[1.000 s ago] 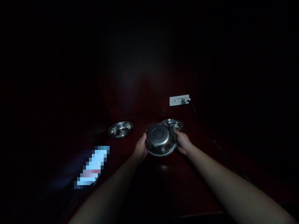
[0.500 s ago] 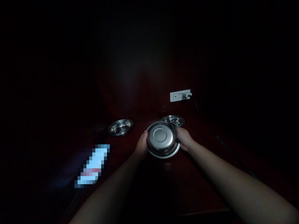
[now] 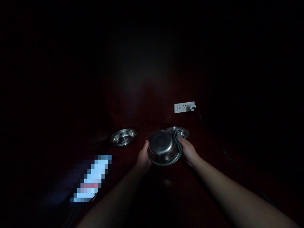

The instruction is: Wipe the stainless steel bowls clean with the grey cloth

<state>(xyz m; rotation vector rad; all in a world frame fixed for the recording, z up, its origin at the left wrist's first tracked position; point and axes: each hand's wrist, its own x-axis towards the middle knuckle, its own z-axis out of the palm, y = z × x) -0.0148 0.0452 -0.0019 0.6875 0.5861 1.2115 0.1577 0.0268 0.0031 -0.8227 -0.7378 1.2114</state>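
Observation:
A shiny steel bowl (image 3: 163, 148) is held up with its underside turned toward me. My left hand (image 3: 143, 158) grips the bowl's left rim, thumb on the outer wall. At the right side, my right hand (image 3: 188, 150) is closed on a dark patterned cloth (image 3: 177, 142), which is pressed against the bowl's outer wall. Behind the right hand lies a second steel dish (image 3: 184, 132), partly hidden by the bowl and cloth. Another steel bowl (image 3: 123, 137) rests upright to the left, apart from both hands.
A bright, pixelated screen (image 3: 93, 179) lies at the left near my forearm. On the back wall is a white socket plate (image 3: 180, 108) with a plug (image 3: 191, 107) in it; a dark cable (image 3: 234, 163) trails to the right. The dark red surface is dimly lit.
The bowl has tilted, so its underside faces more upward and its side wall shows more. More of the cloth is visible along the right wall. The whole view has shifted slightly, everything sitting lower.

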